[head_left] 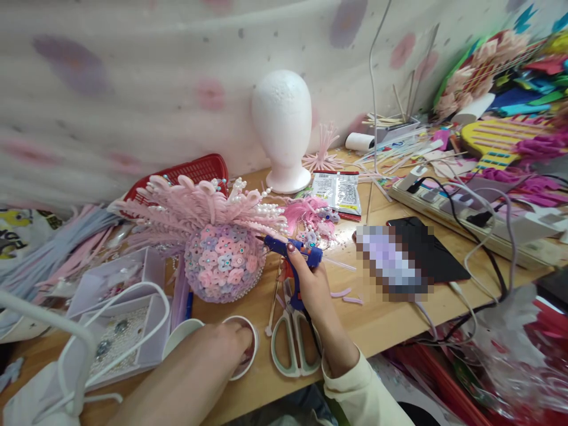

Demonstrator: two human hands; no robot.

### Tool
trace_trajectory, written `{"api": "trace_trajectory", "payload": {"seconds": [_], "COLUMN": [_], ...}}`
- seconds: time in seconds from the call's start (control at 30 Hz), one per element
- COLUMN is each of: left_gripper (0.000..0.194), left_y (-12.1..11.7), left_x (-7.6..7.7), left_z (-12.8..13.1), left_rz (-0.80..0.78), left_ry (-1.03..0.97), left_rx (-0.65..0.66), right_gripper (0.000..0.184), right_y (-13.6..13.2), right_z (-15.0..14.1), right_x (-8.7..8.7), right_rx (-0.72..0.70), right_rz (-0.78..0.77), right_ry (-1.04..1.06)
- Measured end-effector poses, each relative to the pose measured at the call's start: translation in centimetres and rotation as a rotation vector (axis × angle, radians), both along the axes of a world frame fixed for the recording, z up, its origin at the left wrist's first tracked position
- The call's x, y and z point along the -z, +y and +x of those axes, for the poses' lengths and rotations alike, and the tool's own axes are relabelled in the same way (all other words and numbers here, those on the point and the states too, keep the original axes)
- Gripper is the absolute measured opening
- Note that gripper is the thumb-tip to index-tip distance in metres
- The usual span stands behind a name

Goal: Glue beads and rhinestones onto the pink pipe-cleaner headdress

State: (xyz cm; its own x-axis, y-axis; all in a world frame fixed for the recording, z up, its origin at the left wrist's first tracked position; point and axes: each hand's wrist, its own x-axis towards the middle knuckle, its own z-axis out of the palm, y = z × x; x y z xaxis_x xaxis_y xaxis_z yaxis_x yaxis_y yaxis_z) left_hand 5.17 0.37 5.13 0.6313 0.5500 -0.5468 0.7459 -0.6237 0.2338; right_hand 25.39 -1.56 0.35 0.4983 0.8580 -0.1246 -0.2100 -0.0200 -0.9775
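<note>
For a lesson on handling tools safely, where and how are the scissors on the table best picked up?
Probably by the pale handle loops, coming from the near side: the scissors lie with both loops toward the camera and the blades pointing away.

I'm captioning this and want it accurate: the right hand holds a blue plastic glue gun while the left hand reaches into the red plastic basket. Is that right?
Wrong place for the left hand: it reaches into a round white cup, as the head view shows. The right hand does hold the blue plastic glue gun.
</note>
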Motion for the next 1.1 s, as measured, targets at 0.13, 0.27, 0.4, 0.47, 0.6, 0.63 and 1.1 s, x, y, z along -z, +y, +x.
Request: {"api": "trace_trajectory", "payload": {"seconds": [0.13,0.27,0.4,0.47,0.6,0.63,1.1], "left_gripper": [0.024,0.016,0.016,0.016,0.021,0.021,0.036], "left_y": [0.3,1.7,4.0,5.2,7.1,7.3,6.1], "left_x": [-5.0,-6.7,-6.2,-5.6,-4.3,-4.1,-4.3], "left_z": [0.0,0.2,2.1,3.5,5.7,6.0,8.2], "left_rz": [-0.033,0.166,0.501,0.665,0.775,0.782,0.833], "left_ry": [-0.291,-0.541,-0.695,-0.687,-0.473,-0.430,-0.044], "left_rx": [-0.051,-0.242,-0.209,-0.094,0.022,0.025,-0.118], "right_gripper": [0.056,0.055,0.052,0.050,0.047,0.046,0.045], "right_y": [-0.2,-0.5,-0.6,-0.6,-0.8,-0.8,-1.1], "right_z": [0.1,0.2,0.2,0.2,0.2,0.2,0.1], "right_x": [0.1,0.0,-0.1,0.0,0.0,-0.1,-0.1], "right_rx": [0.029,0.075,0.084,0.099,0.142,0.141,0.149], "right_rz": [0.005,0.027,0.042,0.060,0.090,0.094,0.123], "right_ry": [-0.057,-0.141,-0.155,-0.163,-0.155,-0.150,-0.126]}}
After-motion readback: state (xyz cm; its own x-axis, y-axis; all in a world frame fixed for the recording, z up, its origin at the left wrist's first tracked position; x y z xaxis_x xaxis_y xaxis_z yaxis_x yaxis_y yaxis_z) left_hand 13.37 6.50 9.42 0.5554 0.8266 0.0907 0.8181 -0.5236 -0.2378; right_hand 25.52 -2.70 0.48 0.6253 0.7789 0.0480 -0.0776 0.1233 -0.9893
